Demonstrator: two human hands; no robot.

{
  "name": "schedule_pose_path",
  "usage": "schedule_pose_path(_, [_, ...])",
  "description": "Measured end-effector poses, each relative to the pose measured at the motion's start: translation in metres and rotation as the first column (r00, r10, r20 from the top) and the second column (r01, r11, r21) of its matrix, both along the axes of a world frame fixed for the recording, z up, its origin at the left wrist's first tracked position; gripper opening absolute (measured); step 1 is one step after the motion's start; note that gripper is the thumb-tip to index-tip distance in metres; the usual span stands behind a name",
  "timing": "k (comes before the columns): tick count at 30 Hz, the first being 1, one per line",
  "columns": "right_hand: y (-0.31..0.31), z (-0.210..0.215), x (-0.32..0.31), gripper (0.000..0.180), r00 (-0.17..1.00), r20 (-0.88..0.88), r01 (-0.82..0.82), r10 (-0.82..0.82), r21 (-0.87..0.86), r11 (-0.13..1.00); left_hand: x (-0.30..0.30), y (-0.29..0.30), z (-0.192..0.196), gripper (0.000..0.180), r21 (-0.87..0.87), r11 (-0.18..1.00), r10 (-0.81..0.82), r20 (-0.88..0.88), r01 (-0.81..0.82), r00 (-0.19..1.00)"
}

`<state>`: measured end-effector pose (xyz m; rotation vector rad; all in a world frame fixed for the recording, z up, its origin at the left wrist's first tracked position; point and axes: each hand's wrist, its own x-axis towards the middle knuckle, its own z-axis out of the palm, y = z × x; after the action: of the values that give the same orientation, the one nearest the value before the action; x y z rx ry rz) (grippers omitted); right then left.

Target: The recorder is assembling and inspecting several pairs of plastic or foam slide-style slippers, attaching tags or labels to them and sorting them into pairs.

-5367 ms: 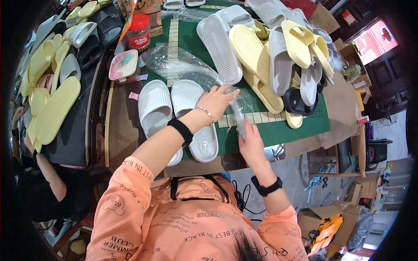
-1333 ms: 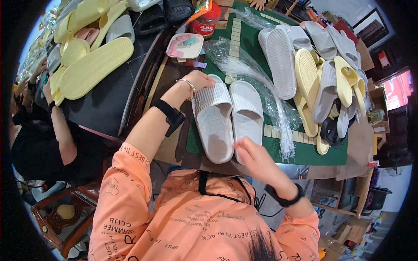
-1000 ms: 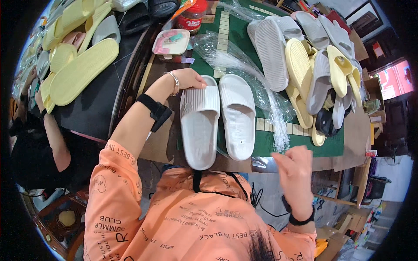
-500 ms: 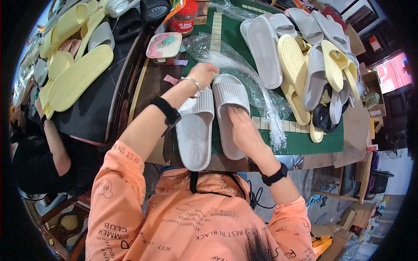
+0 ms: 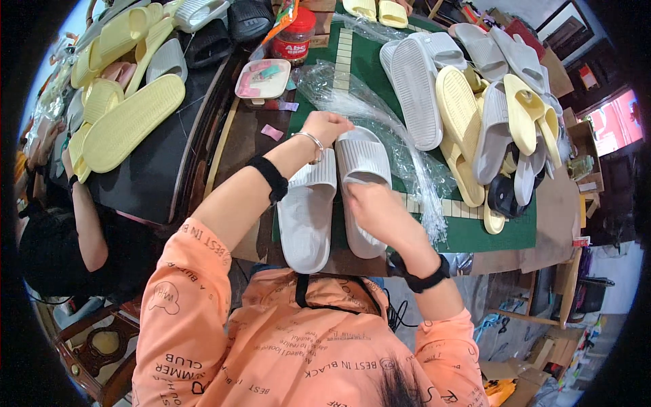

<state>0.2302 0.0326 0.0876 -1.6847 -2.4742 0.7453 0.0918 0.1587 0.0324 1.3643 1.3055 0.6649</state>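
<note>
A pair of pale grey slippers lies side by side in front of me, half on the green mat (image 5: 366, 64). The left slipper (image 5: 306, 217) shows its ribbed sole; the right slipper (image 5: 363, 159) lies strap up. My left hand (image 5: 327, 127) is closed over the toe ends where the two meet. My right hand (image 5: 369, 207) grips the heel half of the right slipper. A clear plastic bag (image 5: 400, 146) lies crumpled under and beside them.
A heap of grey, yellow and white slippers (image 5: 488, 108) fills the mat's right side. Yellow soles (image 5: 129, 122) lie on the dark table at left, where another person's arm (image 5: 85, 217) reaches. A red-lidded jar (image 5: 293, 41) and a small pink tray (image 5: 263, 80) stand behind.
My right hand came back from the lower right onto the right slipper. My left hand stayed at the toe ends, and the pair shifted slightly on the mat.
</note>
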Motion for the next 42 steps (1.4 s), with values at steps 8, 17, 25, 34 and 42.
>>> schedule_pose_path(8, [0.077,-0.034,-0.015,0.016,0.795,-0.598,0.354,-0.102,0.321,0.879,-0.013,-0.031,0.010,0.016,-0.267,0.961,0.215,0.565,-0.070,0.797])
schedule_pose_path(17, [0.079,-0.040,-0.011,0.019,0.598,-0.716,0.347,-0.360,-0.173,0.922,-0.015,-0.034,0.001,0.032,-0.419,0.897,0.431,0.755,-0.141,0.495])
schedule_pose_path(25, [0.087,-0.054,-0.024,0.010,0.599,-0.777,0.213,-0.192,-0.076,0.974,-0.008,-0.038,0.002,0.044,-0.228,0.968,0.234,0.666,-0.106,0.708])
schedule_pose_path(34, [0.088,-0.050,-0.017,0.011,0.170,-0.880,0.250,-0.444,-0.398,0.883,-0.005,-0.037,-0.004,0.018,-0.045,0.990,0.139,0.518,-0.135,0.844])
schedule_pose_path(42, [0.089,-0.050,-0.015,0.021,0.141,-0.870,0.260,-0.472,-0.428,0.866,-0.005,-0.036,-0.010,0.013,0.215,0.950,0.180,0.215,-0.226,0.960])
